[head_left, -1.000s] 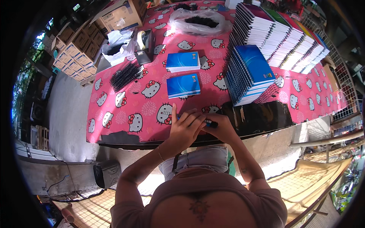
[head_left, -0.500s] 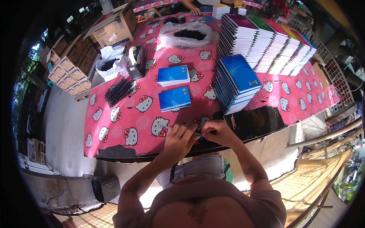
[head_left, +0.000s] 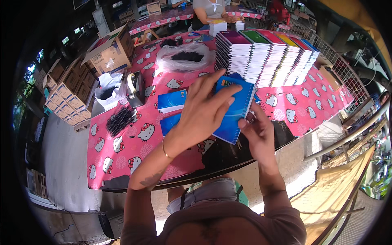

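Note:
A blue spiral notebook [head_left: 235, 109] is raised above the pink cartoon-cat tablecloth [head_left: 122, 159]. My left hand [head_left: 203, 111] lies spread over its left side and grips it. My right hand [head_left: 256, 131] pinches its right, spiral-bound edge from below. Under the hands, two more blue notebooks lie flat: one [head_left: 172, 101] farther back, one [head_left: 168, 123] nearer and partly hidden by my left wrist. A black machine or tray [head_left: 281, 134] at the table's front edge is mostly hidden behind my right hand.
Rows of stacked spiral notebooks with coloured covers [head_left: 265, 53] fill the back right. A heap of black binding coils [head_left: 119, 120], a tape dispenser [head_left: 134, 83], a clear bag of coils [head_left: 183, 57] and cardboard boxes [head_left: 108, 53] are at left. Another person [head_left: 210, 9] sits at the far side.
Both hands have risen from the table's front edge, lifting a blue notebook up toward the camera. The view has also shifted closer to the table.

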Motion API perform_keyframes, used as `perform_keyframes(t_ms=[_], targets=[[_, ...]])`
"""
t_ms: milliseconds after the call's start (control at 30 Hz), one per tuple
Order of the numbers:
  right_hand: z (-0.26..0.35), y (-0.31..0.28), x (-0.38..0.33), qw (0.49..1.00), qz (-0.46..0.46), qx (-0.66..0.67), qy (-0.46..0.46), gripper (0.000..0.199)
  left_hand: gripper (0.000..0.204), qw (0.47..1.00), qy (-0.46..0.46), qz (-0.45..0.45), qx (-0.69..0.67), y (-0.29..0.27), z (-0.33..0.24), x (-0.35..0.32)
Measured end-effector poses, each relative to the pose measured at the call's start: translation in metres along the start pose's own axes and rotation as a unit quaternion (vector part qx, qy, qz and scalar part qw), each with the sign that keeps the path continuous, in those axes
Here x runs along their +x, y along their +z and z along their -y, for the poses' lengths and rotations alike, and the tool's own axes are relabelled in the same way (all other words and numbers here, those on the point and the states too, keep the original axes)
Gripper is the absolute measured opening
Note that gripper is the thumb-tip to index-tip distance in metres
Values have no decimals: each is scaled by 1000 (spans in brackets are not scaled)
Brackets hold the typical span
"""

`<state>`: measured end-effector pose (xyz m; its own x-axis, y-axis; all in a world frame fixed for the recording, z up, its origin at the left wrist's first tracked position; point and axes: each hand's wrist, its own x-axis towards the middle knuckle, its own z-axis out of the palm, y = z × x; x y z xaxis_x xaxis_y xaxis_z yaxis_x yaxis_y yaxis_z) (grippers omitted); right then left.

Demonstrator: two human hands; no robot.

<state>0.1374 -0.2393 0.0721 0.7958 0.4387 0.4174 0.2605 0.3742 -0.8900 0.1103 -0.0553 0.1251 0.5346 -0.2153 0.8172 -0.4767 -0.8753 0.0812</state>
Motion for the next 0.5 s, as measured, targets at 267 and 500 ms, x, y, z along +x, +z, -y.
perform_keyframes(t_ms=[267, 500], targets=[[-6, -96, 121, 986, 36, -146, 65, 44, 31, 986, -104, 26, -129, 92, 85, 43], [-23, -104, 122, 905, 80, -417, 34, 49, 25, 976, -155, 23, -154, 113, 90, 15]])
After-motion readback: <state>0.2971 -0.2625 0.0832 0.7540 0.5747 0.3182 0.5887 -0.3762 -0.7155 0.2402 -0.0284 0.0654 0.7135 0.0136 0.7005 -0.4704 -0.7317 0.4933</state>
